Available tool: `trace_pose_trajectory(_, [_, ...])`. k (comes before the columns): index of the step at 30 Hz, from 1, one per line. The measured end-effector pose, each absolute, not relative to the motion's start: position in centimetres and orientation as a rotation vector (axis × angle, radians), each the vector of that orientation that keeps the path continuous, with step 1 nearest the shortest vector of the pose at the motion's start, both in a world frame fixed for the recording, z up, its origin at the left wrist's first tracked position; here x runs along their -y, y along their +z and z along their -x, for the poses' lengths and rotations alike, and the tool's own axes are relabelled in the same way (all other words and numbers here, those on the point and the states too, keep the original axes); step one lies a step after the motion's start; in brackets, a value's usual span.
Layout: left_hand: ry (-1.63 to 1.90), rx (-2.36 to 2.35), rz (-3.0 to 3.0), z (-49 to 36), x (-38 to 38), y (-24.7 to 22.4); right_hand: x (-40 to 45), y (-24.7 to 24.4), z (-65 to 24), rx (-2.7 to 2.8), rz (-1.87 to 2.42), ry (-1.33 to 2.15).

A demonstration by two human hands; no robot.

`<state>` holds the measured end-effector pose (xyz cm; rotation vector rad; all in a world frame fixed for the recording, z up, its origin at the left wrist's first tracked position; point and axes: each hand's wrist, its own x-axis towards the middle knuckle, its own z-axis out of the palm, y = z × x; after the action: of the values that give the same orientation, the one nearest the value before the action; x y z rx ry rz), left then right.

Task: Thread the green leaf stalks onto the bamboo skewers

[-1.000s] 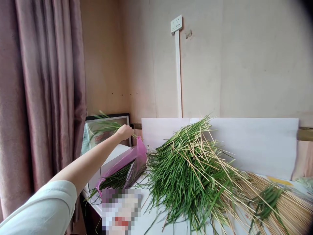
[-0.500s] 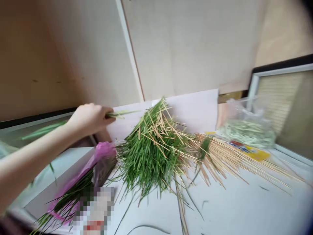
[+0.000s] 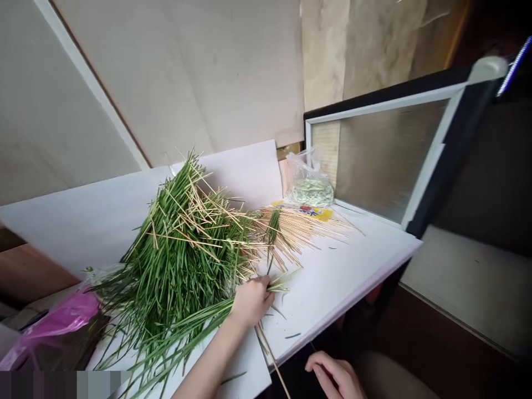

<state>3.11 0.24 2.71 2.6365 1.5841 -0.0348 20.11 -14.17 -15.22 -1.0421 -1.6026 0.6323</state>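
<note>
Because the left hand (image 3: 251, 302) is closed around a bundle of green stalks (image 3: 195, 327), the direction of this bundle is what matters most for the moment. Its long axis runs almost sideways and a little slanting: the pale cut ends come out on the right of the fist and point to the right, while the long leaves trail to the lower left, over the tabletop (image 3: 328, 271) and along the near side of the large green heap (image 3: 166, 277).

The right hand (image 3: 337, 377) is lower and further to the right, outside the near edge of the tabletop and well apart from the pale ends. Its fingers are loosely bent; a thin dark line appears near their tips, but I cannot tell whether it is something held.

The fan of wooden sticks (image 3: 295, 224) lies beyond the left hand, toward the wall, so the left hand is clearly the nearer one to it. Between the two hands, a few loose sticks (image 3: 272, 354) reach over the near edge, beginning just beside the left hand; whether this hand touches them is hidden.
</note>
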Motion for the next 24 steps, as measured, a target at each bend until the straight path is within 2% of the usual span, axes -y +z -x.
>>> trace_pose_trajectory(8, [0.271,-1.420,-2.634,-0.7,0.2,1.2,13.6,-9.6,-24.8,1.368,1.160,0.489])
trace_pose_trajectory(16, [0.532,-1.229,-2.512,1.1,-0.2,-0.1,1.2,-0.9,-31.9,1.707,1.687,0.082])
trace_pose_trajectory(24, [0.633,-1.184,-2.508,1.7,0.2,-1.6,-11.3,-0.9,-31.5,1.986,2.005,0.025])
